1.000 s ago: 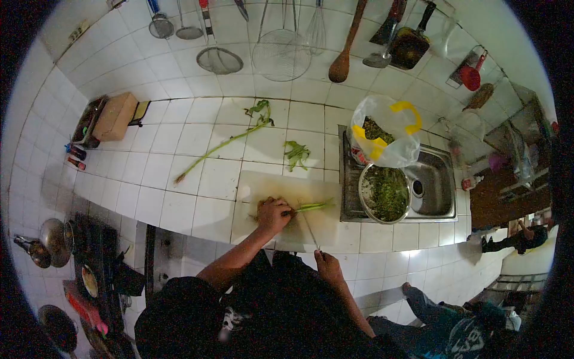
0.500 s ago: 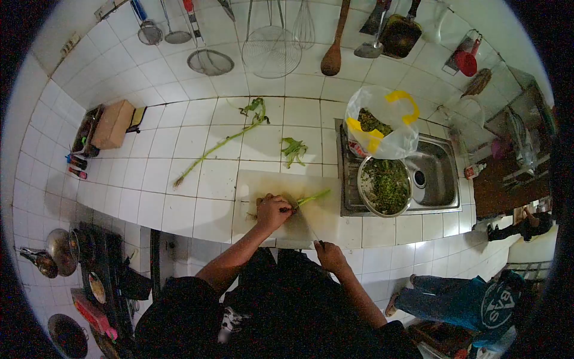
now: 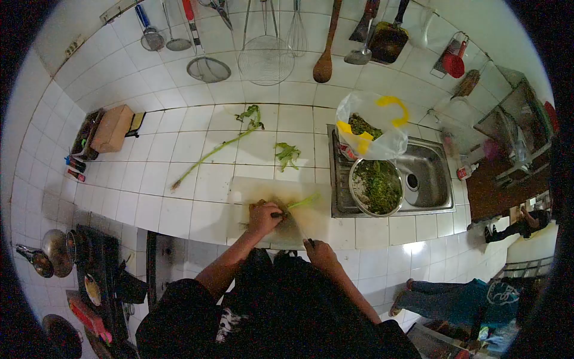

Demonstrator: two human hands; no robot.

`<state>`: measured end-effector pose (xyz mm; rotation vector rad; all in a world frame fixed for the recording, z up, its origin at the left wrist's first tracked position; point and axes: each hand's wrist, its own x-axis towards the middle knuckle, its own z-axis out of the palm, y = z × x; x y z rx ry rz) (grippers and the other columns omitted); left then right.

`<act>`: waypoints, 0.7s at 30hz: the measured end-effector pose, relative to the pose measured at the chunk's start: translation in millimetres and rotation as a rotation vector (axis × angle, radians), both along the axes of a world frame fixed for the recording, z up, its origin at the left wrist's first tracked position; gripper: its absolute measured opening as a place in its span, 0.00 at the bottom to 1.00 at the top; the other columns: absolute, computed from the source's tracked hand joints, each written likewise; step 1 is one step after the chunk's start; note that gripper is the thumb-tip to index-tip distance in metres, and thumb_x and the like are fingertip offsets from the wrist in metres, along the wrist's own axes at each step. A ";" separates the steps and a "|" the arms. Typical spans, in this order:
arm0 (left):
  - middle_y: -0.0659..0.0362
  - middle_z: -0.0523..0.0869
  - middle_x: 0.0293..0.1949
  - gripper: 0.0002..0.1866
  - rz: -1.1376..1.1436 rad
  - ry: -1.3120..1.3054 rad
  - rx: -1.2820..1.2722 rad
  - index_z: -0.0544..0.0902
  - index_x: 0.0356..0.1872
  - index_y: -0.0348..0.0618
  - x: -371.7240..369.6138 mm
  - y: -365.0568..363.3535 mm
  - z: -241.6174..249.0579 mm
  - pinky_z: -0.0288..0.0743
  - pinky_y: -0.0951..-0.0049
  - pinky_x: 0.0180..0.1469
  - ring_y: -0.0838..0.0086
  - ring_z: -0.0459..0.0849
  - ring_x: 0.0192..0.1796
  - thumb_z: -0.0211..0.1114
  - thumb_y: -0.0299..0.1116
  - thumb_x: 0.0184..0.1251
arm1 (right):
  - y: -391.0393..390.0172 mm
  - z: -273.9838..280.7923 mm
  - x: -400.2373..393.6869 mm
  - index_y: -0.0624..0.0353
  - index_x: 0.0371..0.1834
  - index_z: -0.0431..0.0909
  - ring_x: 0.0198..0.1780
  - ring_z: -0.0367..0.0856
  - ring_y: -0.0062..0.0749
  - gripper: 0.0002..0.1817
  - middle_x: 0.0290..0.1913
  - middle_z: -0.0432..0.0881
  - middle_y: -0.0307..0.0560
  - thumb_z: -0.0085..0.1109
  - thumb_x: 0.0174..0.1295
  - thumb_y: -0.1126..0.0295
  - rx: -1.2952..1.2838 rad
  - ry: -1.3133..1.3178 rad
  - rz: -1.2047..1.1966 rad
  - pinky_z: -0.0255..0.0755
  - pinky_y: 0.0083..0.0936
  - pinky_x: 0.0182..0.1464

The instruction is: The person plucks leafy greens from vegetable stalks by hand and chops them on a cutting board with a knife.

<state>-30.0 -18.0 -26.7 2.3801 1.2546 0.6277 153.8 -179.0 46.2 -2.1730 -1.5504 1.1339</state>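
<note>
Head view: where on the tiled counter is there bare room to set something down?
Bare tiles lie left of the cutting board, below the long stem, and between that stem and the box. A smaller patch sits between the loose leaves and the sink. The board is crowded: left hand, stalks, right hand with a knife.

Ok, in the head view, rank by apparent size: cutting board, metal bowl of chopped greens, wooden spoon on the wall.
1. Cutting board, largest.
2. Metal bowl.
3. Wooden spoon, slimmest, though about as long as the bowl is wide; fisheye distortion makes this uncertain.
</note>
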 end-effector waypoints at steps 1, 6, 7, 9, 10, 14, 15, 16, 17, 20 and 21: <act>0.69 0.85 0.35 0.08 -0.001 -0.002 0.004 0.88 0.27 0.55 -1.7 1.5 1.3 0.67 0.55 0.50 0.68 0.80 0.45 0.73 0.40 0.42 | 3.8 -5.2 0.8 0.61 0.43 0.77 0.42 0.78 0.65 0.27 0.41 0.81 0.65 0.34 0.72 0.48 -0.019 -0.030 0.022 0.70 0.56 0.48; 0.65 0.85 0.34 0.08 -0.087 -0.105 -0.027 0.87 0.27 0.53 -11.3 7.6 11.7 0.71 0.61 0.47 0.66 0.82 0.41 0.74 0.36 0.42 | 2.7 -1.9 2.8 0.71 0.38 0.78 0.47 0.77 0.67 0.32 0.40 0.79 0.73 0.38 0.70 0.47 -0.036 -0.011 -0.006 0.69 0.52 0.52; 0.65 0.85 0.34 0.08 -0.089 -0.105 -0.021 0.87 0.27 0.53 -12.2 8.5 6.8 0.71 0.61 0.47 0.66 0.82 0.41 0.74 0.36 0.42 | -1.6 2.2 3.9 0.71 0.38 0.78 0.47 0.77 0.67 0.32 0.39 0.80 0.72 0.38 0.70 0.48 -0.009 -0.032 0.036 0.69 0.52 0.52; 0.62 0.85 0.34 0.08 -0.064 -0.226 0.042 0.87 0.26 0.52 -12.8 10.8 0.7 0.74 0.62 0.42 0.64 0.82 0.38 0.74 0.36 0.42 | -7.9 -5.1 5.9 0.70 0.38 0.78 0.46 0.77 0.67 0.31 0.38 0.80 0.71 0.38 0.70 0.48 0.026 -0.001 0.020 0.70 0.52 0.50; 0.62 0.85 0.34 0.08 -0.064 -0.227 0.045 0.87 0.26 0.52 -12.1 10.8 0.4 0.74 0.62 0.42 0.64 0.82 0.38 0.74 0.36 0.42 | -10.8 -8.6 7.5 0.70 0.38 0.77 0.44 0.78 0.66 0.31 0.37 0.80 0.71 0.38 0.70 0.48 0.054 0.032 0.007 0.70 0.51 0.48; 0.61 0.84 0.32 0.11 0.013 -0.189 0.084 0.87 0.28 0.51 -6.9 9.8 13.7 0.75 0.62 0.40 0.62 0.81 0.35 0.75 0.41 0.43 | -20.0 -5.4 8.5 0.70 0.38 0.76 0.40 0.78 0.66 0.30 0.33 0.80 0.69 0.40 0.70 0.48 0.049 0.070 -0.040 0.70 0.49 0.44; 0.61 0.84 0.32 0.13 0.024 -0.174 0.002 0.87 0.29 0.51 -3.4 10.3 19.5 0.74 0.62 0.41 0.63 0.81 0.36 0.76 0.43 0.43 | -20.6 -3.4 7.4 0.70 0.37 0.76 0.39 0.78 0.65 0.30 0.32 0.79 0.68 0.40 0.70 0.47 0.059 0.076 -0.069 0.70 0.48 0.43; 0.61 0.84 0.32 0.13 0.022 -0.173 0.004 0.87 0.29 0.51 0.7 10.4 24.9 0.74 0.62 0.41 0.63 0.81 0.36 0.76 0.43 0.43 | -21.4 -1.4 6.2 0.69 0.37 0.76 0.38 0.78 0.65 0.30 0.31 0.79 0.68 0.41 0.70 0.47 0.068 0.083 -0.098 0.69 0.47 0.41; 0.62 0.83 0.33 0.14 0.048 -0.083 0.065 0.88 0.31 0.52 4.9 9.3 29.1 0.72 0.60 0.44 0.64 0.81 0.39 0.76 0.45 0.43 | -23.1 0.1 5.7 0.69 0.37 0.76 0.38 0.78 0.65 0.30 0.31 0.79 0.68 0.41 0.70 0.47 0.070 0.084 -0.100 0.69 0.47 0.41; 0.63 0.83 0.36 0.18 0.094 0.031 0.105 0.88 0.35 0.54 9.2 5.1 40.3 0.69 0.58 0.48 0.65 0.79 0.46 0.76 0.48 0.42 | -26.8 7.4 1.3 0.69 0.36 0.76 0.38 0.78 0.63 0.30 0.31 0.79 0.67 0.41 0.70 0.46 0.129 0.169 -0.164 0.69 0.47 0.42; 0.64 0.82 0.37 0.20 0.116 0.051 0.089 0.88 0.37 0.55 9.5 3.5 44.5 0.67 0.57 0.50 0.65 0.78 0.48 0.76 0.49 0.41 | -27.5 3.7 0.9 0.69 0.35 0.76 0.38 0.78 0.63 0.30 0.31 0.79 0.68 0.41 0.70 0.46 0.106 0.162 -0.165 0.69 0.47 0.42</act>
